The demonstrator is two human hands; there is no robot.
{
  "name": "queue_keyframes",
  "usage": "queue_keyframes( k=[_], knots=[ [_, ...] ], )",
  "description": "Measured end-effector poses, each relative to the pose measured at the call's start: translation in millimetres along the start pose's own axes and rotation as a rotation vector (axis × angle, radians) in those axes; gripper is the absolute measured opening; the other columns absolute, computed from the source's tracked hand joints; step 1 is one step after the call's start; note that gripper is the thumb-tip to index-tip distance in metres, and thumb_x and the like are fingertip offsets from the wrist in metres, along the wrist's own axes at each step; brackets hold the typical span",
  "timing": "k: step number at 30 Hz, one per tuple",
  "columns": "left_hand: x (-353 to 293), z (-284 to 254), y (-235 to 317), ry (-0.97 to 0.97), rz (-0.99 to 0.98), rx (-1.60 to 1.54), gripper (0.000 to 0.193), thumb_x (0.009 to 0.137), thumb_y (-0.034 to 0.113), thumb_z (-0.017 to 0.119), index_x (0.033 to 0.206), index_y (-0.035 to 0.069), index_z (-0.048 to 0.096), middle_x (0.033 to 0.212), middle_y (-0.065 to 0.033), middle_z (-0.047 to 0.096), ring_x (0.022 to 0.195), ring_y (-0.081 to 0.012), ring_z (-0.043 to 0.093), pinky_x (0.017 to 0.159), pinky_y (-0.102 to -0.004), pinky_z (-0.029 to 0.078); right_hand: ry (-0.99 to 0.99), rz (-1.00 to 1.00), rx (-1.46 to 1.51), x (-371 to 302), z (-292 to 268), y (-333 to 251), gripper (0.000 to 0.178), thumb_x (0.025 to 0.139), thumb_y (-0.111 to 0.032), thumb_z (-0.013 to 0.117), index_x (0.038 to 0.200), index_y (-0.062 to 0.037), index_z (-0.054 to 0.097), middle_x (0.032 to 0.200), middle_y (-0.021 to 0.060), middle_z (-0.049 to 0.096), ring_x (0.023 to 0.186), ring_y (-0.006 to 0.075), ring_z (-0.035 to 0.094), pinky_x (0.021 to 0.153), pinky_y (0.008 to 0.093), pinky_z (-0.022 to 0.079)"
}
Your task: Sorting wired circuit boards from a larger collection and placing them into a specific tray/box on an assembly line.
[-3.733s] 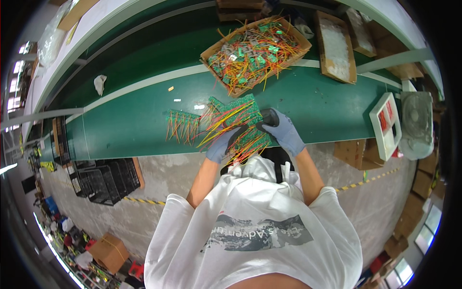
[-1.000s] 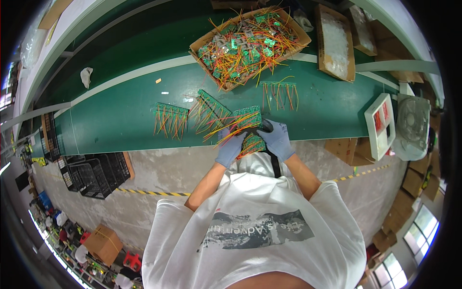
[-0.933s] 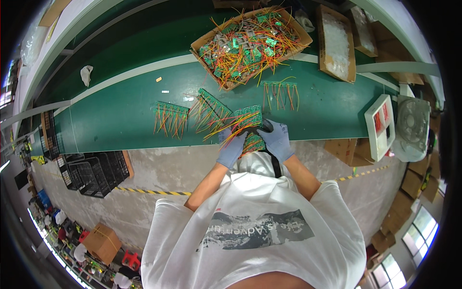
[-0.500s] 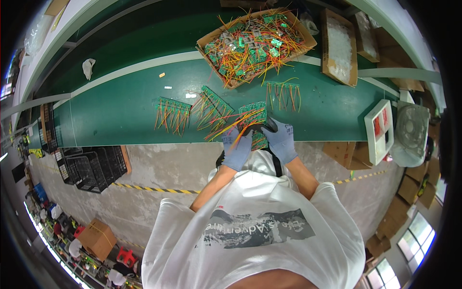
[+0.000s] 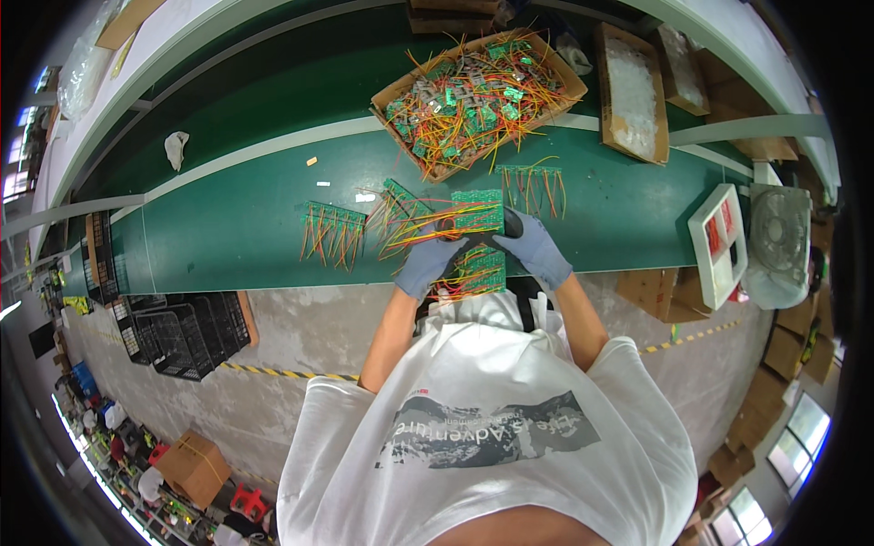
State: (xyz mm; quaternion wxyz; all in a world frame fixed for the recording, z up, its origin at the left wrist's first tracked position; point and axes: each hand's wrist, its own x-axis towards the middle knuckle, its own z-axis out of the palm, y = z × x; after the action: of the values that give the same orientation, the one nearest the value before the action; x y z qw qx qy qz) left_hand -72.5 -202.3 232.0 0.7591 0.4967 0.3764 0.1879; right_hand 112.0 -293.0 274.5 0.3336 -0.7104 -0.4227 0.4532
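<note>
Both my gloved hands grip a green circuit board panel (image 5: 479, 211) at the bench's near edge, in front of my shirt. My left hand (image 5: 426, 262) closes on its left side, where red, orange and yellow wires stick out to the left. My right hand (image 5: 541, 249) holds the right edge, dark fingertips pressed against it. My thumbs meet across the middle, hiding part of the panel. On the bench lie a wired board strip (image 5: 335, 217) at the left, another wired board (image 5: 401, 194) partly behind the held wires, and a third strip (image 5: 530, 171) to the right.
A cardboard box (image 5: 398, 140) heaped with wired boards stands beyond my hands. Right of it is a carton (image 5: 623, 146) with whitish contents. A white foam tray (image 5: 703, 238) with red pieces sits at the bench's right end. Black crates (image 5: 187, 337) stand lower left.
The panel now shows more of its face and sits straighter, its wires fanned left. My hands have moved apart slightly, my left one outward. The whole view has shifted a little.
</note>
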Motion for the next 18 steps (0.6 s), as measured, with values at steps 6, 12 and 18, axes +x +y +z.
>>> queue_keyframes(
  k=[6,12,18],
  knots=[
    [-5,7,10,-0.103,-0.154,-0.111,0.039,0.089,0.011,0.062,0.126,0.002,0.052,0.114,-0.0051,0.061,0.096,-0.0116,0.059,0.073,-0.0265,0.051,0.114,-0.021,0.337,-8,-1,39,0.047,0.084,-0.016,0.063,0.125,0.0036,0.052,0.114,0.0149,0.064,0.102,0.0186,0.061,0.091,0.0309,0.045],
    [2,33,-4,0.152,0.147,0.580,0.026,0.087,0.017,0.061,0.109,0.005,0.063,0.102,-0.0126,0.067,0.090,-0.0302,0.062,0.079,-0.0376,0.048,0.295,0.073,-0.075,-8,9,17,0.042,0.082,-0.017,0.065,0.118,0.0022,0.056,0.108,0.0180,0.066,0.096,0.0282,0.065,0.084,0.0336,0.050],
    [-8,37,-33,0.276,0.181,0.906,0.029,0.088,0.022,0.058,0.115,0.015,0.063,0.114,-0.0110,0.060,0.098,-0.0342,0.056,0.086,-0.0467,0.043,0.337,0.022,-0.076,3,25,2,0.040,0.082,-0.022,0.065,0.114,0.0012,0.059,0.104,0.0199,0.066,0.096,0.0314,0.064,0.083,0.0346,0.050]
  ],
)
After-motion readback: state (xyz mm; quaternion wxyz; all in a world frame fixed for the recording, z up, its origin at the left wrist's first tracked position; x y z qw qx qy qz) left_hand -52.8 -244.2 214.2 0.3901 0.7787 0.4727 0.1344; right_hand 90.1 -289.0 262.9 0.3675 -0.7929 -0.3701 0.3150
